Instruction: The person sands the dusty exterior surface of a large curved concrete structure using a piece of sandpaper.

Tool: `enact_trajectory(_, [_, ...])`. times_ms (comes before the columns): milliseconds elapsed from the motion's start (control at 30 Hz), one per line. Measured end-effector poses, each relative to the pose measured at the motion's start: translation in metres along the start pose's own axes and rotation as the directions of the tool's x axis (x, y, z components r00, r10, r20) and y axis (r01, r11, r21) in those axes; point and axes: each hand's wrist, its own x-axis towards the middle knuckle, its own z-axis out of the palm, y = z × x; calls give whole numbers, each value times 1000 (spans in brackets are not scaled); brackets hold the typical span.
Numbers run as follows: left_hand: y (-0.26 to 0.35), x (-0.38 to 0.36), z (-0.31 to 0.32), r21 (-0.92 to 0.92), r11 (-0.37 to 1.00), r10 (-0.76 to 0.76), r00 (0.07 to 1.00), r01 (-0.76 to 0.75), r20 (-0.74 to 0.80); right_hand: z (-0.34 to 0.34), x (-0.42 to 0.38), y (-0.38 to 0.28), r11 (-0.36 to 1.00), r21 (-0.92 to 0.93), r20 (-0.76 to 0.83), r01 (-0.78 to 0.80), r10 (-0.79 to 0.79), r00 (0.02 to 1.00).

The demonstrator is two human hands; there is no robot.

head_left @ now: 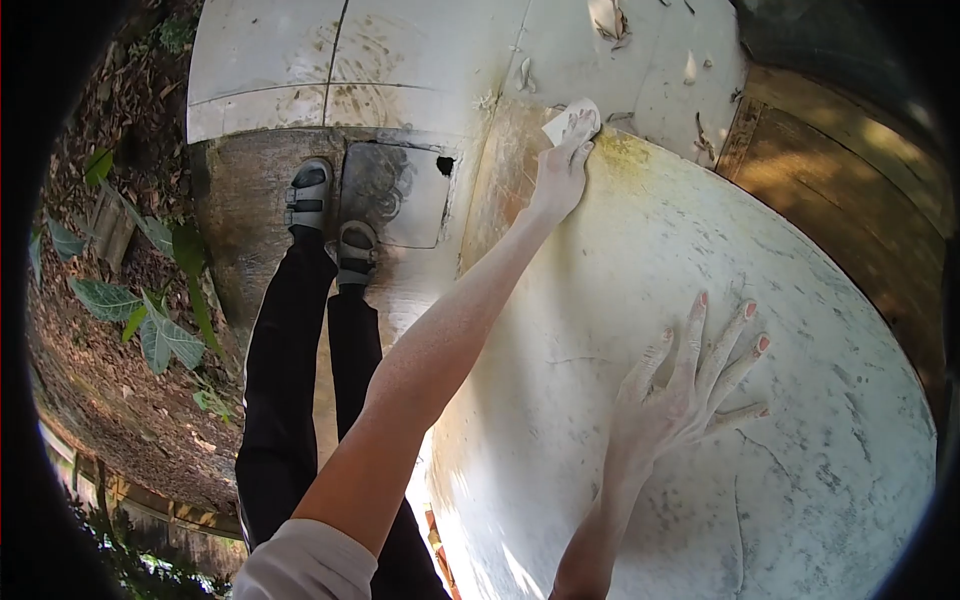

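With my left arm stretched forward, my left hand (570,165) presses a small white sheet (560,124), which looks like sandpaper, against the far edge of a broad, pale, streaked surface (800,300). Its fingers lie bunched over the sheet and hide part of it. Pale dust coats both hands and forearms. My right hand (685,395) rests palm down on the same surface, fingers spread, with nothing in it. Yellowish stains (625,155) show beside the left hand, and a brown worn patch (510,165) lies to its left.
My sandalled feet (310,190) stand at the left by a grey square cover (395,195) with a dark hole at its corner. Dry leaves (610,22) lie on the white slab beyond. Leafy plants (155,325) and soil are at far left; a brown board (840,190) borders the right.
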Motion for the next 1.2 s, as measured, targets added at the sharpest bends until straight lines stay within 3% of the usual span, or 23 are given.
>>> enact_trajectory(67, [4,-23,1,3,991,135,987,-136,86,-2,2,-2,1000,-25,10,-2,2,1000])
enact_trajectory(233, [54,-111,-2,-35,989,148,947,-145,285,-8,1,-3,1000,8,27,-23,23,999])
enact_trajectory(400, [53,-94,1,-92,985,164,957,-146,241,-7,6,-7,999,39,60,-23,21,998])
enact_trajectory(467, [43,-50,7,-124,990,76,992,-63,99,-6,4,-6,999,27,85,-27,24,996])
enact_trajectory(567, [32,-6,13,-61,990,129,991,-128,15,1,4,-8,997,-71,8,-29,30,1000])
enact_trajectory(667, [35,-27,16,-43,994,105,994,-104,24,2,5,-7,1000,11,16,-4,4,1000])
enact_trajectory(800, [55,-117,10,-22,996,93,991,-92,94,-1,5,-12,1000,11,-35,9,-9,999])
enact_trajectory(867, [62,-138,7,-30,999,-24,992,28,127,0,4,-11,1000,21,-42,18,-17,999])
enact_trajectory(1033, [41,-43,14,-71,995,-79,996,77,-34,4,6,-11,1000,-19,-32,-7,7,999])
enact_trajectory(1100, [33,1,15,-11,1000,7,996,-8,-94,6,7,-13,999,-32,-41,-5,4,999])
enact_trajectory(1200, [39,-13,21,-30,999,14,996,-16,-85,9,11,-16,1000,21,11,11,-11,1000])
